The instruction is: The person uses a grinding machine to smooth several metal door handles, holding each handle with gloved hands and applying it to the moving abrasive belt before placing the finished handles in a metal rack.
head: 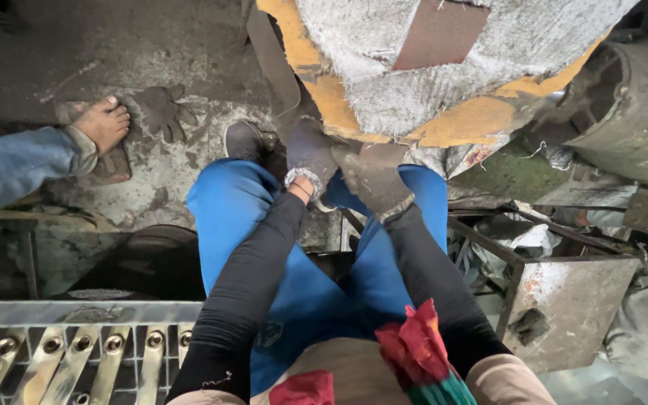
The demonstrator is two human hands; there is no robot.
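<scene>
Both my hands wear dirty grey work gloves and meet between my blue-trousered knees. My left hand (310, 154) and my right hand (373, 178) are closed close together at the lower edge of a big yellow-rimmed slab (481, 116) topped with fuzzy grey-white material (384, 94). What the fingers hold is hidden by the gloves and the slab's edge. Black sleeves cover both forearms. A brown patch (440, 34) lies on the fuzzy top.
Another person's bare foot (103, 124) and jeans leg (9, 169) are at left. A loose glove (163, 112) lies on the concrete floor. A metal rack with brass fittings (76, 349) sits bottom left, a rusty metal box (571, 304) and scrap at right.
</scene>
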